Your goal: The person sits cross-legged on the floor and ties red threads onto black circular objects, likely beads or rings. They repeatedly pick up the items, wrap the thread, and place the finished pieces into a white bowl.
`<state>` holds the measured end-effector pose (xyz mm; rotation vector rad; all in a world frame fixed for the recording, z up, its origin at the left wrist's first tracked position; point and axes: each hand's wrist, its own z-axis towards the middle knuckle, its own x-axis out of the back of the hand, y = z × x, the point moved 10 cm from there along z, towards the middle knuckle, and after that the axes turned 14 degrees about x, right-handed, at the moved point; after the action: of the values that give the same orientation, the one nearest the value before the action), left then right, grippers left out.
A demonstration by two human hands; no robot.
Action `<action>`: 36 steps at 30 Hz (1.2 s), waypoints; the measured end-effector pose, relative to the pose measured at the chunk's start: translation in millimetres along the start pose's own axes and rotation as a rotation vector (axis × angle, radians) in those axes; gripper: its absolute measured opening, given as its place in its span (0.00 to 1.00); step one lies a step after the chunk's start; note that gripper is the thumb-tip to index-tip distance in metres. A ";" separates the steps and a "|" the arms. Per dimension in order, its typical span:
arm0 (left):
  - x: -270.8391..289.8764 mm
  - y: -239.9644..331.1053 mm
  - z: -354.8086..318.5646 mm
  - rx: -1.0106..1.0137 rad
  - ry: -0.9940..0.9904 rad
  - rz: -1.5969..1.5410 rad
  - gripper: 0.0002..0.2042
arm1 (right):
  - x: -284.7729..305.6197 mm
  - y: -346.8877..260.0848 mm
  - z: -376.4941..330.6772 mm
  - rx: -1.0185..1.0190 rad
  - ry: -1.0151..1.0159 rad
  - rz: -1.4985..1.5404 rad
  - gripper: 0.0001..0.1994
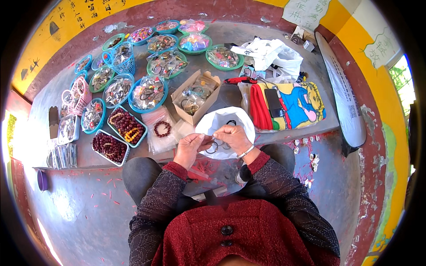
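Observation:
My left hand (190,148) and my right hand (233,137) meet over my lap, each pinching part of a small dark ring-shaped bracelet (213,147) with clear wrapping. Just behind the hands lies a white plastic bag (222,119) on the low ledge, with a dark ring on it. A dark beaded bracelet (162,129) rests on a clear packet left of the bag. An open cardboard box (195,96) of packed bracelets stands behind it.
Several round teal and blue baskets (148,93) of packed trinkets cover the grey ledge (57,88). Two trays of dark red beads (126,126) sit at the left front. At the right lie a colourful cloth bag (295,104), a phone, a red-handled tool (239,80) and white bags (266,52).

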<state>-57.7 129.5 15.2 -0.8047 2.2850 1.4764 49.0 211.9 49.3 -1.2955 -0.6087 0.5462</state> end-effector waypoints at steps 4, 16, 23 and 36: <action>-0.8 1.3 -1.5 0.013 -0.016 -0.004 0.11 | 2.2 -2.6 0.5 0.016 0.007 -0.031 0.09; -29.9 40.5 -20.6 -0.631 0.240 1.161 0.13 | -4.0 -46.2 1.9 0.476 -0.142 -0.445 0.04; -23.5 19.8 -7.9 -0.454 0.103 1.082 0.05 | -27.0 -61.4 -9.3 0.612 -0.215 -0.541 0.03; 7.8 -3.2 3.3 0.140 0.057 0.550 0.08 | 0.3 -14.7 -2.6 0.046 -0.046 -0.037 0.07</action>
<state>-62.1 129.2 7.3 -0.1780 2.7583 1.4805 51.5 207.4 63.3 -1.2289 -0.6532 0.5577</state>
